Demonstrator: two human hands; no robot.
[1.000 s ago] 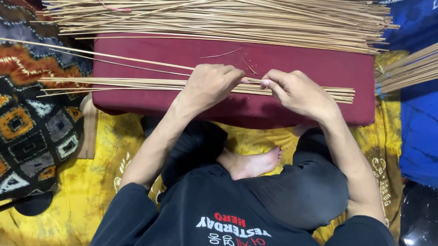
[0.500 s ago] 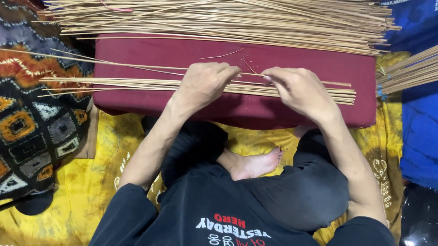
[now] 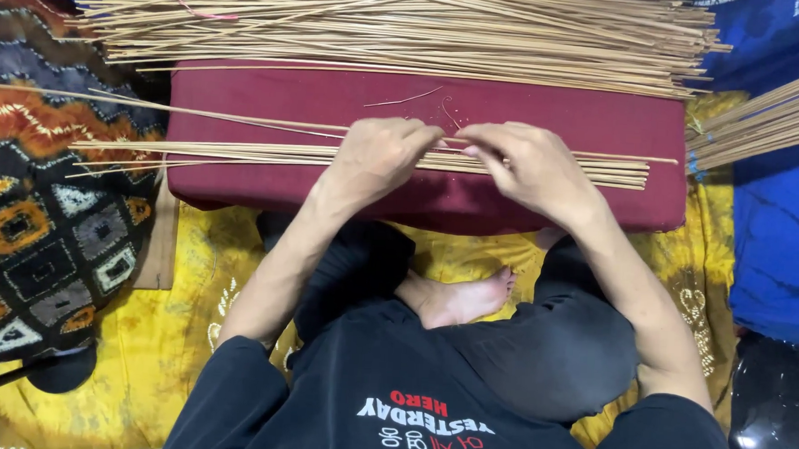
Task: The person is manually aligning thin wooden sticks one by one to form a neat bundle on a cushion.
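Observation:
A dark red cushion (image 3: 548, 114) lies across my lap. On it rests a flat row of thin tan sticks (image 3: 223, 150) running left to right. My left hand (image 3: 380, 156) and my right hand (image 3: 528, 167) sit side by side on the row, fingertips nearly touching at the middle. Both pinch a single thin stick (image 3: 242, 119) that stretches from far left across the cushion to its right end, just above the row.
A large heap of the same sticks (image 3: 399, 27) lies beyond the cushion. Another bundle (image 3: 763, 119) enters from the right over blue cloth. A patterned fabric (image 3: 32, 217) lies at left, yellow cloth (image 3: 170, 331) under my crossed legs.
The single stick has slid to the right between my fingers, its right end now reaching the cushion's right edge. My right hand has shifted slightly left toward the left hand.

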